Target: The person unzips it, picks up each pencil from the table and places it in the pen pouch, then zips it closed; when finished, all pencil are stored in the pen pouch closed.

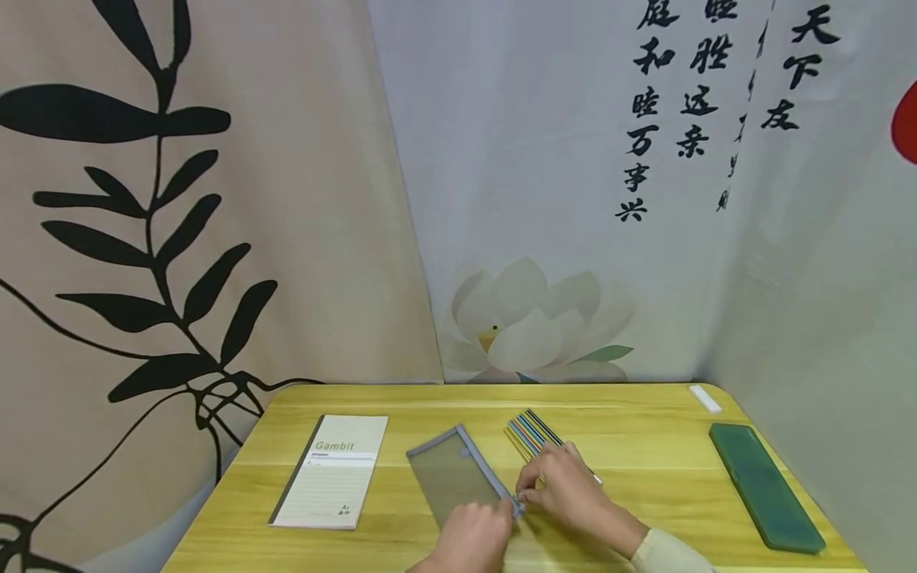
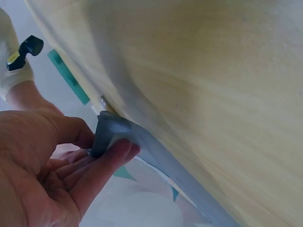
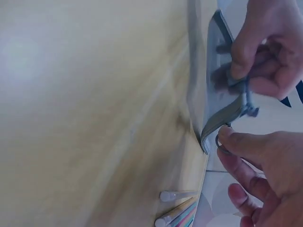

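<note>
A mesh zip pouch (image 1: 453,475) with a grey-blue border lies on the table in the head view. My left hand (image 1: 473,535) pinches its near right corner between thumb and fingers, and the left wrist view shows the grey edging (image 2: 156,151) bent up there. At that same corner my right hand (image 3: 265,165) pinches a small zipper pull ring (image 3: 220,143) between thumb and forefinger. Several coloured pens (image 1: 528,434) lie side by side just beyond my right hand, which partly covers them.
To the left lies a notebook (image 1: 333,473) marked Gambit. A long green case (image 1: 766,487) lies along the right side of the wooden table (image 1: 645,446). Near the back right corner is a small white block (image 1: 705,399). Printed cloth walls (image 1: 559,159) stand behind.
</note>
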Available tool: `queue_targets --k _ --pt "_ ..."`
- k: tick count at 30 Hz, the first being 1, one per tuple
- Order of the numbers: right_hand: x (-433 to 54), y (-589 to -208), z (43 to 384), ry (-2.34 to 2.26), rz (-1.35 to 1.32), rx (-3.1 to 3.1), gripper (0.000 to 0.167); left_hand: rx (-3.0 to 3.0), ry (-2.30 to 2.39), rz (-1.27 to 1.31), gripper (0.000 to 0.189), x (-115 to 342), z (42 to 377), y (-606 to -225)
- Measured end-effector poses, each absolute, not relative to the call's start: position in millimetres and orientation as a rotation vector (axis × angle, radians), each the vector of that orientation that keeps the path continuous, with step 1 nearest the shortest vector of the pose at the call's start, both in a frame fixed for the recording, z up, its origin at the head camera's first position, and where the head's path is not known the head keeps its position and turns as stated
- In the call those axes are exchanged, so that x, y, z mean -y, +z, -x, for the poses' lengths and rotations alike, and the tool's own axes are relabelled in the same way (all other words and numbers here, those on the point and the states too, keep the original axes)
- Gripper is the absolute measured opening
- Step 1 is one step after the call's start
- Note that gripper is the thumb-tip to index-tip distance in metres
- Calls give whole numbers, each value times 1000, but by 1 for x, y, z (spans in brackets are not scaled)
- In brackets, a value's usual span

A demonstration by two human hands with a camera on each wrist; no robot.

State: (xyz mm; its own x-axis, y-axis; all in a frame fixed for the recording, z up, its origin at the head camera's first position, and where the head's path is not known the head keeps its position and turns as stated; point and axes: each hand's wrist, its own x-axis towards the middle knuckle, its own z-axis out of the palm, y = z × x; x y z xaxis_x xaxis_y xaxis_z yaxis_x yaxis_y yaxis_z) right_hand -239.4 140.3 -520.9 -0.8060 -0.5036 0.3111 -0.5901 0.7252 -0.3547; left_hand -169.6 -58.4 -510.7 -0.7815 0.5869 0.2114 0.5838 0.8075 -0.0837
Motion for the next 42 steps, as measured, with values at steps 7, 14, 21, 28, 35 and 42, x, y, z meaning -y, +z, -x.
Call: queue_targets --k 7,14,21,28,35,42 --pt "-126 -526 265 731 -828 2734 13 2737 34 878 20 63 164 -503" --pt "-111 -525 293 724 -806 2718 9 2707 8 875 22 67 159 -499" --pt "-101 -523 320 715 -802 2666 9 2704 -21 941 17 64 151 -492" --pt "-95 -525 345 779 -725 2634 9 2563 19 969 18 59 144 -492" --pt "-88 -520 350 805 -721 2633 11 2627 -26 929 16 61 145 -488" --pt "-87 -520 344 799 -759 2665 5 2749 -90 900 31 65 146 -482"
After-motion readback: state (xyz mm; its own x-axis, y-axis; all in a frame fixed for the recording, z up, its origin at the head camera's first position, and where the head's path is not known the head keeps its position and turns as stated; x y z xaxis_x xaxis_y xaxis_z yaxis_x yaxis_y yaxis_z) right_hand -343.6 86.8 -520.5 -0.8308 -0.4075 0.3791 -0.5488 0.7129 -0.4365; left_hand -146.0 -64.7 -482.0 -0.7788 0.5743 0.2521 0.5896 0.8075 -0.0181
